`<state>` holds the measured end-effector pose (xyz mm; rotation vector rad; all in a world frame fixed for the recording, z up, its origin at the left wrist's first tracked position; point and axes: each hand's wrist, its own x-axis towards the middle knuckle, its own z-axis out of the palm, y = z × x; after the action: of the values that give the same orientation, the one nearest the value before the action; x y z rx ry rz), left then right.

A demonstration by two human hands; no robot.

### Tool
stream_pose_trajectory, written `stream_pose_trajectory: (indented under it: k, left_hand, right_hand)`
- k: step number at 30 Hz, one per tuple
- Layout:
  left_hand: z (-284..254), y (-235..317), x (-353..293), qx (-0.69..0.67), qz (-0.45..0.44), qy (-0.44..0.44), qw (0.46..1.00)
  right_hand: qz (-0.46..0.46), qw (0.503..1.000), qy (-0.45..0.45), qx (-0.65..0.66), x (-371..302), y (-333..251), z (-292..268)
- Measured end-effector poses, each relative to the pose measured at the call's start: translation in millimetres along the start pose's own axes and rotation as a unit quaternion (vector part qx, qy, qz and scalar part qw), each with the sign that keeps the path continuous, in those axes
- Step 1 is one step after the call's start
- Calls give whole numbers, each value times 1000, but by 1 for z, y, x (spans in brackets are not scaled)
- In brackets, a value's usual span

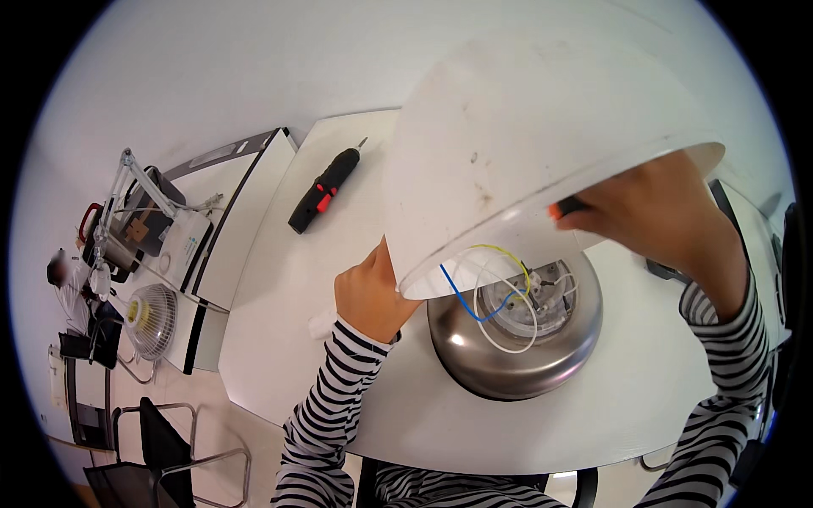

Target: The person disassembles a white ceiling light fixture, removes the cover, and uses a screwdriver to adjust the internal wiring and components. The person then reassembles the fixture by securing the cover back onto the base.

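Hands raised over table. Left hand clamped on white shade rim, held tilted above steel base. Right hand behind shade, fingers closed on orange-tipped tool. Screwdriver far left.

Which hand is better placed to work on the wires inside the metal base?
Right, probably. The right hand holds a tool over the metal base and its wires, while the left hand steadies the white shade.
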<state>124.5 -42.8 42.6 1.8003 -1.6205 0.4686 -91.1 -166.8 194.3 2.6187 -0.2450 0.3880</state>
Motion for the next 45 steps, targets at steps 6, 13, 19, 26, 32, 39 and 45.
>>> stream_pose_trajectory:
  k: [6,13,19,26,32,39,45]
  left_hand:
    - [7,-10,-5,18,-5,5,1000]
    - [7,-8,-5,-69,-21,0,997]
    - [5,-4,-3,-70,-33,-2,997]
    - [6,-4,-2,-100,-39,-2,994]
    - [6,-8,-7,-93,-40,2,995]
    - [6,-8,-6,-99,-5,21,995]
    - [4,-5,-7,-100,-29,-2,995]
  right_hand:
    - [52,972,-72,217,-29,-24,-18]
    - [112,986,-83,88,-39,-44,-19]
    - [135,989,-50,17,-42,-44,-11]
    - [92,993,-60,-37,-32,-55,-5]
    - [58,998,-17,-28,-27,-46,8]
    - [30,998,-29,-39,-25,-26,14]
    - [26,999,-35,-23,-24,-20,19]
